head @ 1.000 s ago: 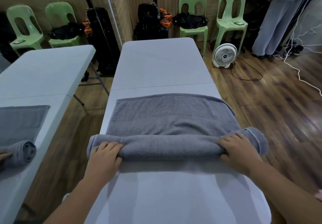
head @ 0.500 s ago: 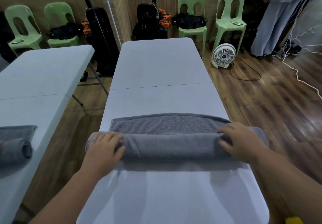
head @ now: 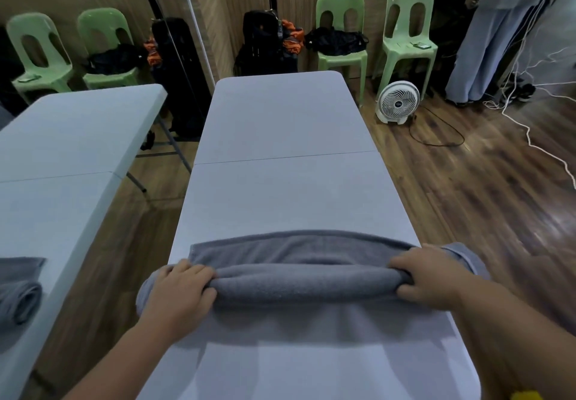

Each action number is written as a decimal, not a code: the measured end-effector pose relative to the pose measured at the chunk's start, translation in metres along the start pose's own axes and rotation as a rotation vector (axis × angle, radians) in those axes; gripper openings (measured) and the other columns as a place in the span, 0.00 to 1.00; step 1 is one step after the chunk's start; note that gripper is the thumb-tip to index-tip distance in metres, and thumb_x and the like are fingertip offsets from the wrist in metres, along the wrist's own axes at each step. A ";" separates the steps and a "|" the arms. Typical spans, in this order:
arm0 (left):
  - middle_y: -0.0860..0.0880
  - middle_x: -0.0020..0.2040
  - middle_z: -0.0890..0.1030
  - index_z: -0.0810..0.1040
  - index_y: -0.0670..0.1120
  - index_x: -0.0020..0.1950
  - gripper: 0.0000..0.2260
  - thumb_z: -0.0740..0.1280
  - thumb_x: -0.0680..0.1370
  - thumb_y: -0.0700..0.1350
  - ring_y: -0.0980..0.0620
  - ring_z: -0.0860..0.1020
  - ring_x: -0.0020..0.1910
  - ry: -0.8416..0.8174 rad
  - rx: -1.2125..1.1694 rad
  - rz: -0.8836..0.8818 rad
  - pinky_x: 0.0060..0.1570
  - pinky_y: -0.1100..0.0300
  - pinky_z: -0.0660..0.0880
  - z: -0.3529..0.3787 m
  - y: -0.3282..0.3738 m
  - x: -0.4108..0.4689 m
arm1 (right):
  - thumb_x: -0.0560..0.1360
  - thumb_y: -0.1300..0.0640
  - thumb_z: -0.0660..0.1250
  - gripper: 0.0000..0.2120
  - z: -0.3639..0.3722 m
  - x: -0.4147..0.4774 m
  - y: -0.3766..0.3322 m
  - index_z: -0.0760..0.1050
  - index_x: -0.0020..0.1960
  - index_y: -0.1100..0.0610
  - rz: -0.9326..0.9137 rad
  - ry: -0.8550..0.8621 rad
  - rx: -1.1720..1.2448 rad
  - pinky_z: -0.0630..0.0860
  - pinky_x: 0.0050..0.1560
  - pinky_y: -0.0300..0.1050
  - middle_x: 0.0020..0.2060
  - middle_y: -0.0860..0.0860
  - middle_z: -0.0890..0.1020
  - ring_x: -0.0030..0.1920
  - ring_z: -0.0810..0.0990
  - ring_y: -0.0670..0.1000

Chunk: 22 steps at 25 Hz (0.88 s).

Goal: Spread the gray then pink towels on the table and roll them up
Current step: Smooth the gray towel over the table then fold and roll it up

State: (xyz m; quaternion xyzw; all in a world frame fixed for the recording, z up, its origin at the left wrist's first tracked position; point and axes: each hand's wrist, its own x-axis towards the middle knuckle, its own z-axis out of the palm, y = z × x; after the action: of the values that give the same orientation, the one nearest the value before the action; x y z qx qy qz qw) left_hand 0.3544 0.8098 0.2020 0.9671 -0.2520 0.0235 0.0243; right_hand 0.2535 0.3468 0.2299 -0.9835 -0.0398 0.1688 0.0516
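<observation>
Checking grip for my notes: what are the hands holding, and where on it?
The rolled gray terry towel: left hand clasps its left end, right hand its right end.

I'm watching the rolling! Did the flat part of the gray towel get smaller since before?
Yes. The gray towel has been rolled further: its flat strip shrank, and its far edge now lies much nearer the person, farther from the table seam.
</observation>
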 end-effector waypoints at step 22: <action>0.40 0.50 0.82 0.80 0.45 0.54 0.28 0.51 0.81 0.64 0.40 0.82 0.46 -0.356 -0.626 -0.546 0.46 0.50 0.79 -0.007 0.145 0.054 | 0.67 0.21 0.54 0.45 0.013 0.061 -0.105 0.64 0.72 0.50 0.270 0.140 0.429 0.73 0.58 0.57 0.63 0.54 0.77 0.60 0.76 0.58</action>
State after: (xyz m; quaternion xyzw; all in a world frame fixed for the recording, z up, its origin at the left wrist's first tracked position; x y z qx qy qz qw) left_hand 0.3301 0.6573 0.2170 0.9332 0.0173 -0.2278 0.2773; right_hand 0.3002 0.4578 0.2095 -0.9558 0.1320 0.1105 0.2384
